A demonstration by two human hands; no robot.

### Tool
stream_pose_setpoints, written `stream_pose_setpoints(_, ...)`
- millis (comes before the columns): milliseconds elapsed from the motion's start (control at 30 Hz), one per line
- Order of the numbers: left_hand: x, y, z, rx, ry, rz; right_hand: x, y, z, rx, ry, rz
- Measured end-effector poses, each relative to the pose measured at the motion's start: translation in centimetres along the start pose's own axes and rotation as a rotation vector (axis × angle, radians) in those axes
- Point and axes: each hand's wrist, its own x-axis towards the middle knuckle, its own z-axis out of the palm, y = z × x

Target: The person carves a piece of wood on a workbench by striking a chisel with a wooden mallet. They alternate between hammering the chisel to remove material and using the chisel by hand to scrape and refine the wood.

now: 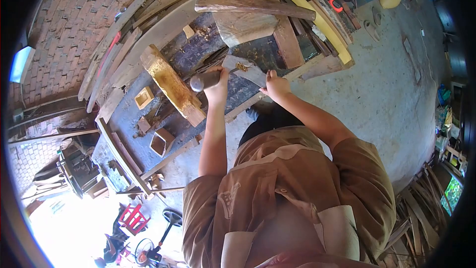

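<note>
My left hand (216,83) is wrapped round a chisel (202,81) with a thick, dark, round-ended handle. Its thin shaft points right, towards a grey-brown piece of wood (255,74); the cutting tip is hard to make out among curled shavings (242,67) on the wood's upper face. At the near right end of that piece, my right hand (276,87) grips the edge between thumb and fingers. The wood lies at the near edge of the dark workbench (191,52). Left of the chisel handle is a thick block (171,84) with a hollowed, yellowish face.
Small hollow wooden boxes (144,98) and offcuts lie on the bench's left part. A long beam (255,7), a wide slab (245,27) and a yellow curved strip (317,17) lie at the far side. A red stool (134,218) and a fan (145,251) stand lower left.
</note>
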Motion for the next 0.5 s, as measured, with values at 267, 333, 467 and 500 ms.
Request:
stream_pose_setpoints(267,0.7,0.9,1.6,0.066,0.033,0.053,-0.1,-0.3,-1.1,0.013,-0.065,0.017)
stream_pose_setpoints(333,0.8,0.9,1.8,0.037,0.043,0.053,0.0,-0.3,-2.6,0.019,-0.108,0.02)
stream_pose_setpoints(467,1.0,1.3,2.2,0.049,0.053,-0.001,0.6,0.5,-7.3,0.217,0.1,-0.183)
stream_pose_setpoints(500,0.9,1.8,2.4,0.074,0.056,0.015,1.1,0.8,-8.9,0.375,0.326,-0.339)
